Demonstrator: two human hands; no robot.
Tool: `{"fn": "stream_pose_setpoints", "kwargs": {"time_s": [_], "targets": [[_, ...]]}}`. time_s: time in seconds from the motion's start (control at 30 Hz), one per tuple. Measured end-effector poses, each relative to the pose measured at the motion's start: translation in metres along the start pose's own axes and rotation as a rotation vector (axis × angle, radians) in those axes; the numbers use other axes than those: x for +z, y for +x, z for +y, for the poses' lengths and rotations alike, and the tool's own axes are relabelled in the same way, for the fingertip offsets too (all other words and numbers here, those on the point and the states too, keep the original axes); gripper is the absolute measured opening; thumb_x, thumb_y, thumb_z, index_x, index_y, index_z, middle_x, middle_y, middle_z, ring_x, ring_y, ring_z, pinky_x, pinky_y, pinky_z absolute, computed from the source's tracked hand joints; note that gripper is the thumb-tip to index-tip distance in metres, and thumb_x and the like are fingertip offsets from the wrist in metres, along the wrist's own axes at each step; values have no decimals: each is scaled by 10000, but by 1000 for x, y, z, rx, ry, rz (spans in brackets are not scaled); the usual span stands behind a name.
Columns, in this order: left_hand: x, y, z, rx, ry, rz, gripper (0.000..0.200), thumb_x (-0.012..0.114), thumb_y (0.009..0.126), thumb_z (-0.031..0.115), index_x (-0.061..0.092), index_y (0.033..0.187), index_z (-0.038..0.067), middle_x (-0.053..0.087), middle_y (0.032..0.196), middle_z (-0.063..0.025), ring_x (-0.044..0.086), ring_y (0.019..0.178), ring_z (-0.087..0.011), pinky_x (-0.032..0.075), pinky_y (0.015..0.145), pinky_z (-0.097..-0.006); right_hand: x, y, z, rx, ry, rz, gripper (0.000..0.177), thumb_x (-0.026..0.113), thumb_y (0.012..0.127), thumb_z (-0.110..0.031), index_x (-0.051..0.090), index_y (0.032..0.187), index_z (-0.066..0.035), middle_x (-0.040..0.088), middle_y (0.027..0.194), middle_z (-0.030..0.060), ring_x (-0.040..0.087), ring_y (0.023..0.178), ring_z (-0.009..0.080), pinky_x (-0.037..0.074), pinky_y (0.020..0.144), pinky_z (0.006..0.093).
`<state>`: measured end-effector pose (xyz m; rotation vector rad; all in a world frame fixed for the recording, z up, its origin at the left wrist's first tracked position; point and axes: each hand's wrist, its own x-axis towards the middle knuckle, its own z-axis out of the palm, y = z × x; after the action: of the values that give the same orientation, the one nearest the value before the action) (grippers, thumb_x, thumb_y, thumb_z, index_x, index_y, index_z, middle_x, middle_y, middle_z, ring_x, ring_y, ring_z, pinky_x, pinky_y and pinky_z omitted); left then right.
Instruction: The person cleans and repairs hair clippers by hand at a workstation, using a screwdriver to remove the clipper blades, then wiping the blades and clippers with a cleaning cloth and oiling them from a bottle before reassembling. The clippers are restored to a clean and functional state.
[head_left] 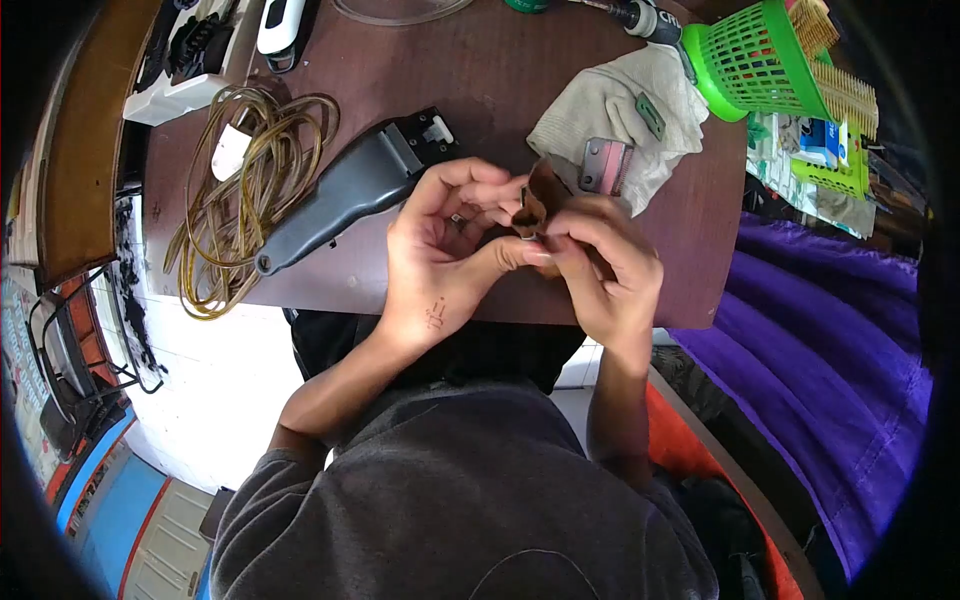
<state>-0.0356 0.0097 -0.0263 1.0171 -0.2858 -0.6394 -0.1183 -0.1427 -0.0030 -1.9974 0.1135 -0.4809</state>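
Observation:
My left hand (432, 265) and my right hand (615, 275) meet over the table's near edge. Between their fingertips is a small folded piece of brown sheet (545, 190), bent and creased, perhaps sandpaper. My left thumb presses at its lower end, and the right thumb and fingers pinch its right side. Just left of my left hand lies a black hair clipper (345, 190), its head pointing up and right. Beyond my right hand, a clipper blade (604, 165) rests on a whitish cloth (585, 105). A small green piece (650, 115) lies on that cloth too.
A coiled brownish cord (250, 200) lies on the brown table (450, 60) at the left. At the back left are a white tray (175, 100) and a white device (281, 25). A green basket (750, 60) is at the back right, above a purple cloth (810, 370).

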Motion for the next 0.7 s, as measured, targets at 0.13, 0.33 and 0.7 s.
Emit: {"fn": "stream_pose_setpoints", "kwargs": {"time_s": [0.13, 0.33, 0.7], "targets": [[2, 1, 3, 20, 42, -57, 601, 779, 789, -96, 463, 1290, 8, 655, 1232, -108, 613, 1096, -123, 497, 956, -276, -13, -7, 4, 70, 85, -9, 102, 676, 859, 68, 690, 948, 19, 654, 927, 108, 640, 808, 191, 500, 696, 270], [4, 1, 12, -80, 12, -90, 471, 638, 930, -60, 485, 1375, -45, 608, 1323, -166, 641, 1126, -184, 495, 1006, -296, 7, 0, 2, 218, 757, 516, 248, 522, 1028, -39, 603, 1258, 10, 618, 1030, 41, 599, 888, 115, 517, 747, 300], [2, 3, 8, -24, -132, -4, 259, 636, 955, -11, 523, 1188, -12, 615, 1052, -92, 650, 871, -118, 556, 697, -240, 22, -8, -7, 78, 296, 137, 349, 688, 915, -1, 632, 1255, 55, 611, 1114, 129, 633, 840, 135, 501, 674, 231]]}}
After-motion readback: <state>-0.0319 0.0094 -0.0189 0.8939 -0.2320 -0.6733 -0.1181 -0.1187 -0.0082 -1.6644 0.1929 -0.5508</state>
